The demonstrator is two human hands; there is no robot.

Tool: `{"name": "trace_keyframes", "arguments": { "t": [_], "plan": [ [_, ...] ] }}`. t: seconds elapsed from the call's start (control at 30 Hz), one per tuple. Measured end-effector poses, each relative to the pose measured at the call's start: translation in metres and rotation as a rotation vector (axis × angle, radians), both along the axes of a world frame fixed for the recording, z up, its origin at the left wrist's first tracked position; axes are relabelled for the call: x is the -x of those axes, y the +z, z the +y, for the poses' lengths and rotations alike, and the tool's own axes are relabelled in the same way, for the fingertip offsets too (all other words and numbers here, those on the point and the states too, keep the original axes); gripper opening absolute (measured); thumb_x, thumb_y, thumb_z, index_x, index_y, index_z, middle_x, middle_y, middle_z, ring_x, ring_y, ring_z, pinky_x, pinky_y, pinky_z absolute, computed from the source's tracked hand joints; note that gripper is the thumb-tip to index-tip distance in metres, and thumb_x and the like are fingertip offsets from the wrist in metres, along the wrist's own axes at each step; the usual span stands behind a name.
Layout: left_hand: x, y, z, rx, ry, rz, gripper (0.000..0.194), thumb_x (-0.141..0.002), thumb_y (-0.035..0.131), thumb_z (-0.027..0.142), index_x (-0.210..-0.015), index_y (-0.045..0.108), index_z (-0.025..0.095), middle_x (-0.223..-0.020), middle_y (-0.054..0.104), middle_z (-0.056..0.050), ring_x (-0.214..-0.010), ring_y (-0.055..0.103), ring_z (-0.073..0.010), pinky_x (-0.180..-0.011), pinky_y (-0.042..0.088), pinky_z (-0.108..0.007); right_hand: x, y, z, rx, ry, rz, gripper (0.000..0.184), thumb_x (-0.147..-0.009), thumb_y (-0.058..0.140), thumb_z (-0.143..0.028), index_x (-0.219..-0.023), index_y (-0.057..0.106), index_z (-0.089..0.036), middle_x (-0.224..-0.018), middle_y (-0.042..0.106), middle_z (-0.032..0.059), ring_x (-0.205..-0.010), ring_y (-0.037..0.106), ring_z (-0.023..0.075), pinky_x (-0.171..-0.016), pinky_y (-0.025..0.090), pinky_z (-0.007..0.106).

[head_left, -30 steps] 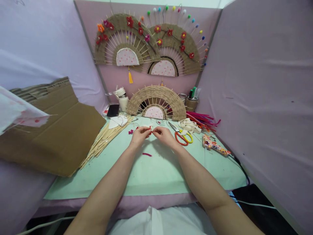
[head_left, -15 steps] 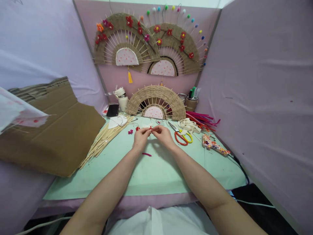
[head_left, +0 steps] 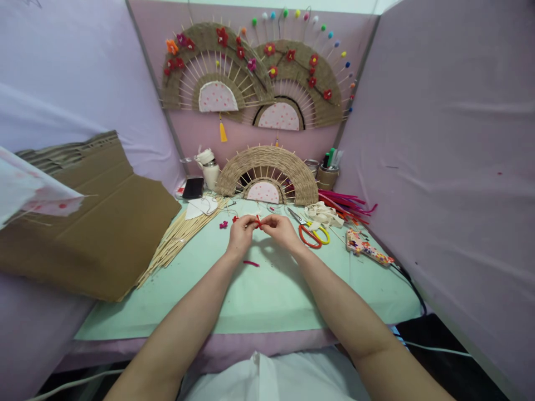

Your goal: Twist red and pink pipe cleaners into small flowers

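Note:
My left hand [head_left: 241,234] and my right hand [head_left: 281,230] meet above the middle of the green mat [head_left: 259,295], fingers pinched together on a small red pipe-cleaner piece [head_left: 258,222] held between them. A short red scrap [head_left: 251,263] lies on the mat just below my hands. A small magenta flower [head_left: 223,224] and a red one [head_left: 234,219] lie to the left of my left hand.
Scissors [head_left: 311,231] and a patterned glue gun [head_left: 368,249] lie to the right. A bundle of wooden sticks [head_left: 179,236] and cardboard sheets [head_left: 92,223] are at left. A woven fan [head_left: 267,174] stands at the back, with red pipe cleaners [head_left: 345,203] and a pen cup [head_left: 327,172] beside it.
My hands have drawn slightly closer together and the red piece between my fingertips has been turned; it now sticks up a little more.

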State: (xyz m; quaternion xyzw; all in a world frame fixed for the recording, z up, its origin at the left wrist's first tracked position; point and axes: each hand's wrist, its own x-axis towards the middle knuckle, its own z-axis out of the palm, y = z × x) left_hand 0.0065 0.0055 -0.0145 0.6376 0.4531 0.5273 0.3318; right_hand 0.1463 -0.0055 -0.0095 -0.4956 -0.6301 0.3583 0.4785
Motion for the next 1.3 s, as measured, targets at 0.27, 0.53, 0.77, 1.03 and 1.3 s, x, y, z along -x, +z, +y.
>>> {"name": "trace_keyframes", "arguments": {
  "t": [0.27, 0.53, 0.77, 1.03, 1.3],
  "plan": [
    [-0.005, 0.003, -0.006, 0.236, -0.142, -0.243, 0.030, -0.069, 0.063, 0.032, -0.095, 0.061, 0.017, -0.081, 0.065, -0.004, -0.073, 0.062, -0.0153, -0.073, 0.048, -0.031, -0.009, 0.009, 0.002, 0.032, 0.021, 0.111, 0.017, -0.066, 0.061, -0.028, -0.075, 0.065, -0.014, -0.070, 0.068, 0.0039, -0.064, 0.061, 0.0139, -0.062, 0.046, 0.025],
    [-0.010, 0.001, -0.007, 0.217, -0.091, -0.335, 0.023, -0.063, 0.067, 0.032, -0.076, 0.062, 0.014, -0.076, 0.066, -0.004, -0.075, 0.063, -0.0154, -0.077, 0.050, -0.033, -0.006, 0.005, 0.002, 0.002, 0.023, 0.079, 0.018, -0.067, 0.063, -0.030, -0.076, 0.061, -0.015, -0.071, 0.068, 0.0036, -0.067, 0.063, 0.0150, -0.062, 0.046, 0.025],
    [-0.009, -0.005, -0.004, 0.214, -0.077, -0.261, 0.017, -0.063, 0.064, 0.025, -0.075, 0.062, 0.014, -0.071, 0.065, -0.003, -0.068, 0.061, -0.0145, -0.070, 0.049, -0.030, -0.007, 0.003, 0.003, -0.168, 0.007, -0.075, 0.012, -0.071, 0.056, -0.022, -0.079, 0.064, -0.017, -0.075, 0.066, 0.0016, -0.068, 0.059, 0.0125, -0.067, 0.045, 0.025],
    [-0.013, 0.002, -0.011, 0.217, -0.047, -0.213, 0.012, -0.059, 0.063, 0.018, -0.071, 0.061, 0.014, -0.067, 0.064, -0.002, -0.065, 0.060, -0.0136, -0.066, 0.046, -0.026, -0.009, 0.006, 0.001, -0.130, -0.032, -0.165, 0.011, -0.071, 0.054, -0.018, -0.074, 0.064, -0.017, -0.069, 0.065, 0.0006, -0.063, 0.058, 0.0123, -0.064, 0.043, 0.024],
    [-0.013, -0.004, -0.008, 0.263, 0.046, -0.176, 0.009, -0.055, 0.063, 0.017, -0.062, 0.058, 0.014, -0.057, 0.058, 0.001, -0.057, 0.053, -0.0109, -0.059, 0.042, -0.024, -0.003, 0.006, -0.005, -0.261, -0.078, -0.439, 0.012, -0.074, 0.053, -0.014, -0.075, 0.065, -0.017, -0.075, 0.065, 0.0032, -0.071, 0.056, 0.0143, -0.068, 0.040, 0.026]
  ]
}}
